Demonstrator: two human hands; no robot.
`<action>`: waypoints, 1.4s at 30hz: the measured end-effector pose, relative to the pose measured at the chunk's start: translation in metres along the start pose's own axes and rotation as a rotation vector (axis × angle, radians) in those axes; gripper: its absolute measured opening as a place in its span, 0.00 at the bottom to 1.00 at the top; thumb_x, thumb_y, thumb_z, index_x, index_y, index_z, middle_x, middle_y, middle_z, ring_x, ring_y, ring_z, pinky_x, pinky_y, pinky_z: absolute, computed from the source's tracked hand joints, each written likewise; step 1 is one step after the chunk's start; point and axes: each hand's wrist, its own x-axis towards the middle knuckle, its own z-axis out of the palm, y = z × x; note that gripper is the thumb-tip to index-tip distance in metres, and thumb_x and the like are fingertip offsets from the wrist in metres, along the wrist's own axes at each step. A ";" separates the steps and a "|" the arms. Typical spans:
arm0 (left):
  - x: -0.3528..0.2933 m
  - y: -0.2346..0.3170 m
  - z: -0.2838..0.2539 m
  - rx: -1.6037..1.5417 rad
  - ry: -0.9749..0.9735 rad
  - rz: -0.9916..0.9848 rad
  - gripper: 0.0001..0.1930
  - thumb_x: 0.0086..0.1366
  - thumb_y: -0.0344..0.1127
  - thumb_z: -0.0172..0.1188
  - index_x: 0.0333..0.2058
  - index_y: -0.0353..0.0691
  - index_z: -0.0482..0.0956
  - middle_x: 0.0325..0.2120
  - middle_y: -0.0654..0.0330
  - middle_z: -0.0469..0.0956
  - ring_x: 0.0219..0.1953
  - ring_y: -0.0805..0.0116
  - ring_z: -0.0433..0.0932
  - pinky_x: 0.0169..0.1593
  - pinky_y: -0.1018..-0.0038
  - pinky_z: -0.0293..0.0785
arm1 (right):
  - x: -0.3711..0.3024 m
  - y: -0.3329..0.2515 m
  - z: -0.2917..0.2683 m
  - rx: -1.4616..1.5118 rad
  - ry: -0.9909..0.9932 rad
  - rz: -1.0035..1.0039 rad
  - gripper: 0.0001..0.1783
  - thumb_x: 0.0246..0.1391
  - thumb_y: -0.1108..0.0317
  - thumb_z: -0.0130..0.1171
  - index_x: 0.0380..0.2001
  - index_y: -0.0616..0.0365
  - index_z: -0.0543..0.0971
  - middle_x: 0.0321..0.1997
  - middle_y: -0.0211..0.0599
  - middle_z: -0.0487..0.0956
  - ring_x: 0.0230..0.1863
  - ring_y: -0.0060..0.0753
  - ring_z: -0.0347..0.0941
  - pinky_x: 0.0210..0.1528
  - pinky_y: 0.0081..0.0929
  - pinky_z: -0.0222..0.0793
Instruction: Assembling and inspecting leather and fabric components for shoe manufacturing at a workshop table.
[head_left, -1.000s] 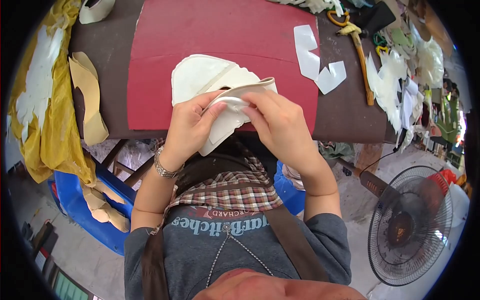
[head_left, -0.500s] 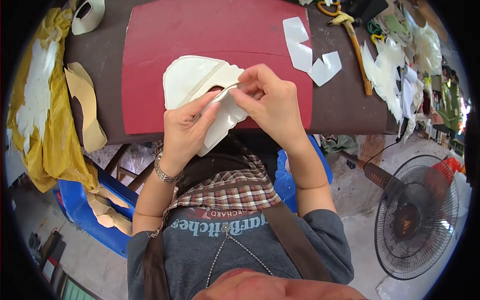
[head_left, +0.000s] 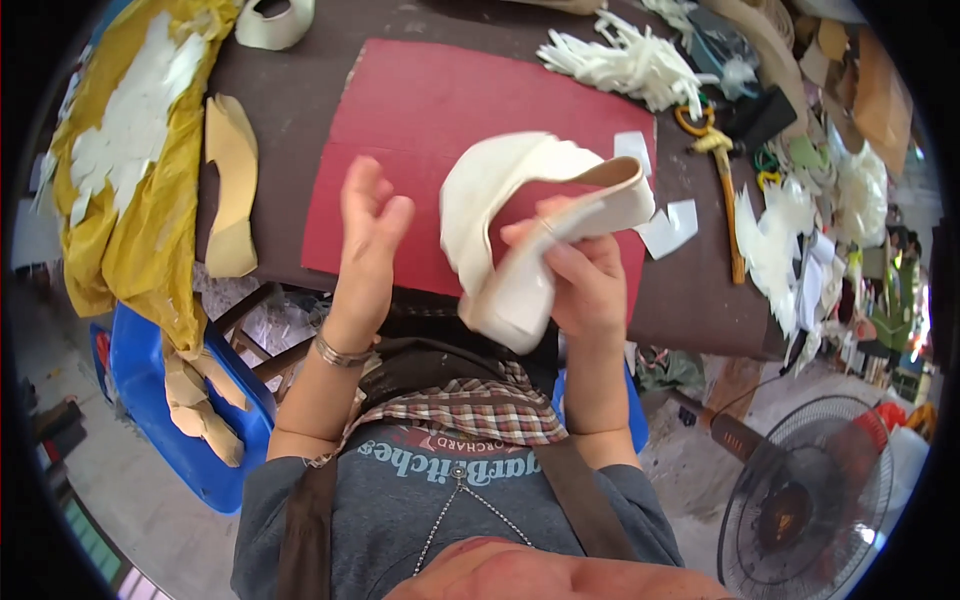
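Observation:
Held up over the red board (head_left: 390,120) is a white leather shoe upper (head_left: 500,170), curved into an open loop, with tan lining showing at its right bend. My right hand (head_left: 592,285) pinches its lower band between thumb and fingers, and the near end of that band is smeared by motion. Apart from the upper, my left hand (head_left: 370,235) is raised over the board's left side, fingers up and nothing in them. Two white cut pieces lie by the board's right edge; the nearer white piece (head_left: 670,228) shows below the upper's right end.
A tan upper piece (head_left: 232,190) and a yellow cloth (head_left: 135,230) lie at left. White strips (head_left: 630,60), orange-handled scissors (head_left: 693,122) and a wooden-handled hammer (head_left: 728,200) lie at right. A blue chair (head_left: 150,400) and a fan (head_left: 800,500) stand below table height.
My left hand has let go of the upper and moved away to the left. The right hand has swung the upper rightward and opened it into a loop. The view has shifted.

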 end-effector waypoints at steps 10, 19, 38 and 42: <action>0.047 0.010 -0.049 0.122 -0.130 0.022 0.24 0.66 0.27 0.55 0.60 0.33 0.64 0.51 0.56 0.73 0.52 0.71 0.72 0.55 0.71 0.69 | -0.038 -0.008 -0.010 -1.516 0.356 -0.407 0.30 0.49 0.71 0.62 0.58 0.58 0.70 0.49 0.48 0.76 0.46 0.40 0.75 0.52 0.31 0.64; -0.013 0.044 -0.120 1.366 0.761 0.492 0.26 0.62 0.39 0.63 0.55 0.33 0.70 0.45 0.50 0.76 0.47 0.56 0.74 0.54 0.66 0.68 | -0.020 -0.021 -0.026 -2.192 -0.234 -0.052 0.31 0.47 0.65 0.67 0.56 0.56 0.71 0.51 0.45 0.73 0.52 0.49 0.68 0.55 0.36 0.59; 0.002 0.039 -0.200 -0.142 0.631 0.306 0.08 0.66 0.35 0.60 0.38 0.36 0.79 0.32 0.68 0.79 0.36 0.80 0.73 0.46 0.82 0.67 | 0.124 0.145 0.097 -0.398 -0.057 0.016 0.09 0.62 0.66 0.55 0.38 0.60 0.78 0.34 0.24 0.76 0.37 0.15 0.69 0.40 0.19 0.65; 0.026 0.052 -0.231 -0.058 0.626 0.381 0.11 0.68 0.36 0.57 0.43 0.35 0.78 0.38 0.64 0.78 0.39 0.79 0.73 0.46 0.81 0.68 | 0.106 0.074 0.098 -0.293 -0.008 -0.317 0.06 0.63 0.68 0.52 0.37 0.58 0.76 0.34 0.24 0.75 0.37 0.14 0.66 0.41 0.16 0.63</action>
